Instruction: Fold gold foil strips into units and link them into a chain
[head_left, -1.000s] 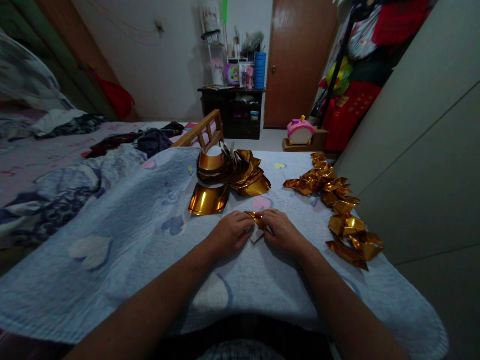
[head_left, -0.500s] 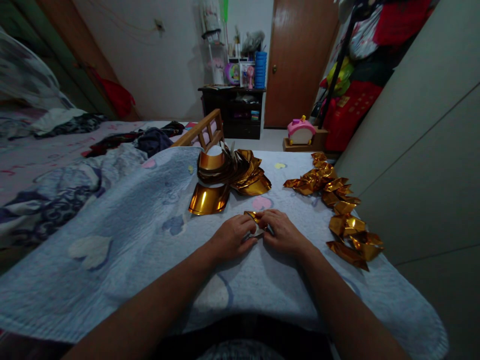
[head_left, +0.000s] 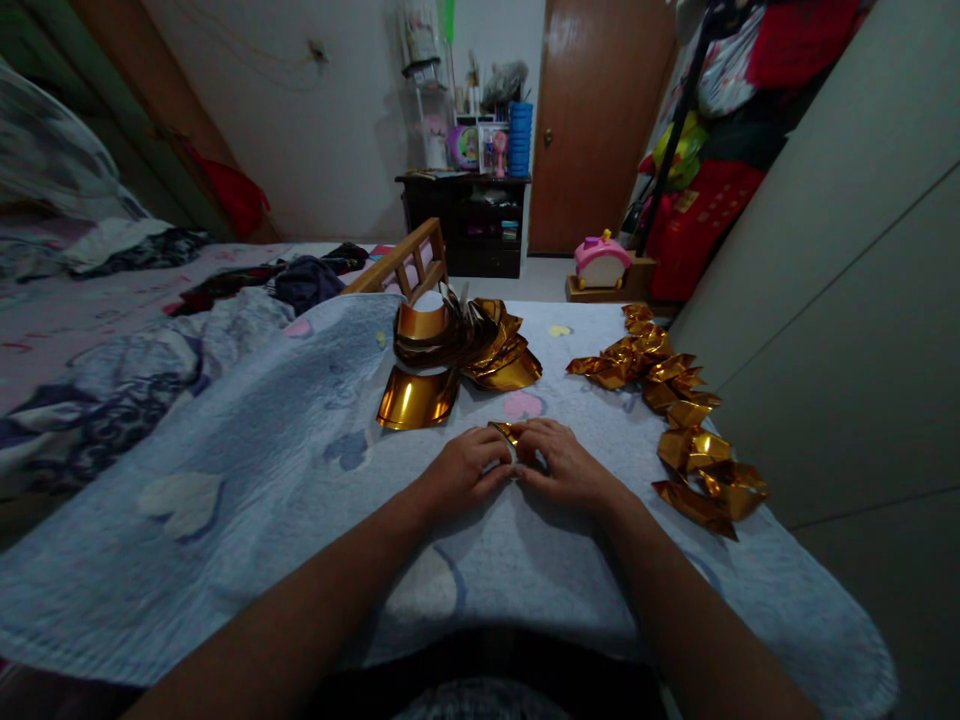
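Between my two hands is a small sheet of gold foil paper [head_left: 504, 430], its shiny side showing at the far edge. My left hand [head_left: 466, 468] grips it from the left with fingers curled. From the right, my right hand [head_left: 556, 460] pinches it, thumb close to the left thumb. Most of the paper is hidden under the fingers. Beyond my hands lies a fanned stack of gold foil sheets [head_left: 417, 398], pale on their reverse. Folded gold foil pieces [head_left: 694, 450] lie in a curving row to the right.
A pale blue quilted cover [head_left: 285, 530] with heart patterns drapes the work surface. To the left is a bed with rumpled bedding [head_left: 217, 340] and a wooden rail [head_left: 405, 262]. A pale cabinet [head_left: 862, 260] stands close on the right. A pink toy [head_left: 602, 262] sits beyond the far edge.
My thumbs have drawn together at the near edge of the paper, and less of its pale side shows. The stack and the folded pieces stay put.
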